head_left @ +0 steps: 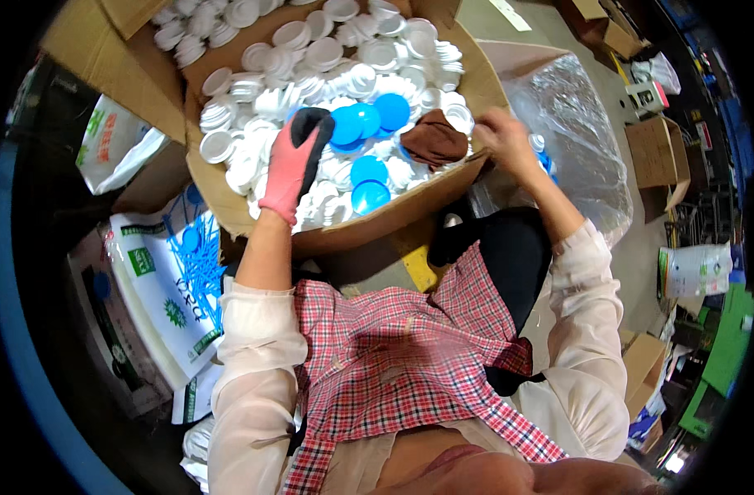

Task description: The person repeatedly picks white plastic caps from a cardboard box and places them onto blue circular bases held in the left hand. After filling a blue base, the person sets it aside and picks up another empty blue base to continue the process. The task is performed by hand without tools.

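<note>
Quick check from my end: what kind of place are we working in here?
Likely a packing or sorting workshop or warehouse floor. A big cardboard box is heaped with white lids and a few blue lids, a clear plastic bag sits beside it, and more cartons stand on the concrete floor.

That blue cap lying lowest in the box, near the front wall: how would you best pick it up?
Probably from above, pinching the rim of the blue cap on opposite sides: it lies roughly flat atop the white caps, round face up, its edge exposed, with the box wall close in front.
</note>
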Demonstrator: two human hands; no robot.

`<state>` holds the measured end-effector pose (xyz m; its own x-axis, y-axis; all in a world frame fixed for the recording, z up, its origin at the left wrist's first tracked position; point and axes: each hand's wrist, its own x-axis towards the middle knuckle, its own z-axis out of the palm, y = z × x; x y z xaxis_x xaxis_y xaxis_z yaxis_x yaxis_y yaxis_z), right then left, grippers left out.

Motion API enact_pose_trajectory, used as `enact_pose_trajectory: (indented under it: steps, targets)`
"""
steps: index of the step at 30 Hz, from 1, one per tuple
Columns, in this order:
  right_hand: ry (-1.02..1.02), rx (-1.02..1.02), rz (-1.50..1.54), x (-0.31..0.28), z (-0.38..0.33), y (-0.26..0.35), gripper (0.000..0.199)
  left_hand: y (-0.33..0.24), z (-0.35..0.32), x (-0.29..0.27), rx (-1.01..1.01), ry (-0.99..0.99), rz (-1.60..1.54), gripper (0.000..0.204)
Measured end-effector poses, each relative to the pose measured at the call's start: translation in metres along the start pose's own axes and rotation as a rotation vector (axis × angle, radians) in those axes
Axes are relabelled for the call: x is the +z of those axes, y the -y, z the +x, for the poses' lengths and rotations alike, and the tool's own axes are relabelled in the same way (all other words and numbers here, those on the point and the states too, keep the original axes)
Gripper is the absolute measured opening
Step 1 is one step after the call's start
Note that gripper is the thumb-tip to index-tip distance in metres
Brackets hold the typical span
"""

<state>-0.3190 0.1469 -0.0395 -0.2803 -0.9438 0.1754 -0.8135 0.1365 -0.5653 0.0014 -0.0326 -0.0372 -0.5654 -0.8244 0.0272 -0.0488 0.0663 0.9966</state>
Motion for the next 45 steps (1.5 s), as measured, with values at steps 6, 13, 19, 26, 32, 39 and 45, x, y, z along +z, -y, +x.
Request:
enact_pose_trajectory:
  steps: [6,13,19,26,32,39,45]
  targets:
    - [0.84,-0.253,-0.413,0.152,0.057,0.083,0.033,0.0,-0.002,-0.015,0.051,0.032,0.415,0.034]
    - [0.831,-0.027,-0.016,0.152,0.093,0.109,0.018,-0.003,-0.014,-0.034,-0.295,0.209,0.875,0.068]
    - [0.516,0.486,1.066,0.142,0.113,0.131,0.03,-0.018,-0.005,-0.073,-0.143,-0.097,-0.436,0.043]
    - [1.296,-0.402,-0.174,0.246,0.05,0.137,0.058,-0.015,-0.003,-0.083,-0.189,-0.049,-1.016,0.044]
    - [0.802,-0.294,0.045,0.188,0.071,0.139,0.05,-0.026,-0.006,-0.083,-0.082,-0.107,-0.872,0.05]
    - [0.079,-0.609,-0.013,0.071,0.066,0.177,0.06,-0.033,-0.011,-0.064,0.04,-0.242,-0.353,0.036]
    - [0.161,-0.761,-0.183,0.062,0.058,0.175,0.072,-0.04,-0.011,-0.056,-0.092,0.031,-0.233,0.041]
